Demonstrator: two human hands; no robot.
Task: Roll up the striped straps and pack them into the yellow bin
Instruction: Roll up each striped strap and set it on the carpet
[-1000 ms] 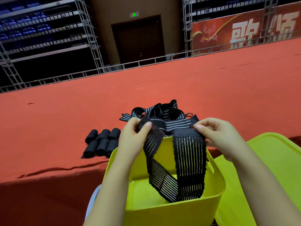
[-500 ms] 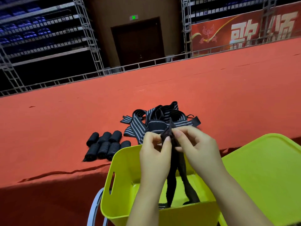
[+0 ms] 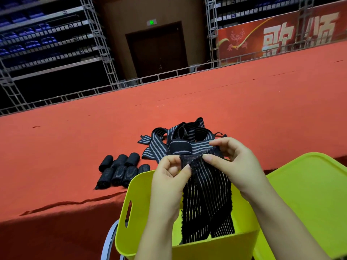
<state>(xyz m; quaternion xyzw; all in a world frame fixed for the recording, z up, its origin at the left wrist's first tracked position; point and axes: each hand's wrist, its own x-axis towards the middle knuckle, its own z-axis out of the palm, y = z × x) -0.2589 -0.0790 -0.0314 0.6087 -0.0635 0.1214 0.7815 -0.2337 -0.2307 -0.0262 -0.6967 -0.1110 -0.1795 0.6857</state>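
A black strap with thin pale stripes [image 3: 206,199] hangs down into the yellow bin [image 3: 127,228] in front of me. My left hand [image 3: 169,177] pinches its top left corner. My right hand [image 3: 234,162] pinches the top edge beside it, thumb over the fabric. The strap's lower end lies inside the bin. Behind my hands a loose heap of striped straps [image 3: 178,139] rests on the red table. Several rolled straps [image 3: 122,169] lie in two rows to the left of the bin.
A yellow lid [image 3: 308,199] leans at the bin's right. The red cloth table [image 3: 75,147] stretches wide left and far; its front edge runs just behind the bin. A grey curved bar [image 3: 108,241] shows below the bin's left side.
The strap hung twisted into a narrow cord between my close-set fingers; now it is spread flat and wide, with my hands slightly apart at its top edge.
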